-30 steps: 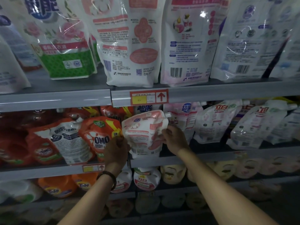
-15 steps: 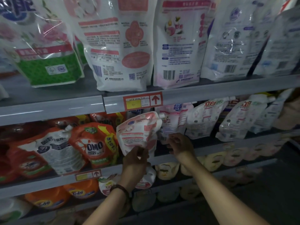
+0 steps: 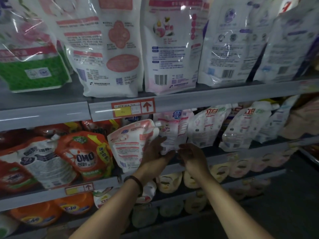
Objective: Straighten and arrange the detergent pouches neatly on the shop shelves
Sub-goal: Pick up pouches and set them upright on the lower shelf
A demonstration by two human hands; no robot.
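Shelving across the whole view, grey, in tiers, dim toward the lower right. On the top tier, big refill bags, upper halves cut off by the frame edge, print blurred and hard to read. On the middle tier, orange OMO pouch at left, white pouches leaning at right, far ends hidden behind one another. Lower tiers dark; rounded packs there too dim to identify. Price tag with red arrow clipped to the top tier's rail.

Pink pouch at the middle tier's near edge, just right of the OMO pouch, upright but tilted, long axis roughly vertical, spout at the top right corner pointing up and right. Lower right part covered by the left hand. Second pale pouch just right of it, lower edge hidden by fingers.

Left hand, fingers spread, laid against the pink pouch's right side; cannot tell whether gripping. Right hand near it, fingers loosely curled, apart, at the second pouch's lower corner; contact unclear. Dark wristband on the left wrist.
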